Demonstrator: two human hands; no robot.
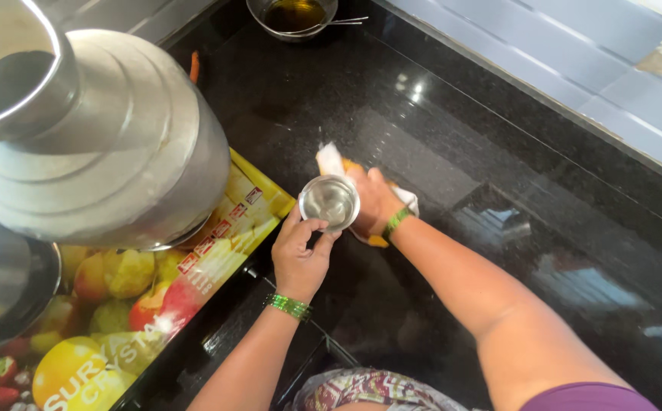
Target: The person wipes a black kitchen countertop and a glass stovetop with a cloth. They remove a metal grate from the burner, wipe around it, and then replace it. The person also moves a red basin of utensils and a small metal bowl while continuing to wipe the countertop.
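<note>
My left hand (pixel 297 257) holds a small shiny steel cup (pixel 329 202) by its rim, just above the black granite counter (pixel 453 122). My right hand (pixel 373 204) presses down on a white and orange cloth (pixel 332 161) lying on the counter right behind the cup. Most of the cloth is hidden under the hand. Both wrists wear green bangles.
A large ridged steel pot (pixel 110 144) stands at the left on a glass stove top printed with fruit (pixel 156 289). A steel pan rim (pixel 4 289) shows at the far left. A steel bowl of dark liquid (pixel 291 15) with a spoon sits at the back. A tiled wall runs along the right.
</note>
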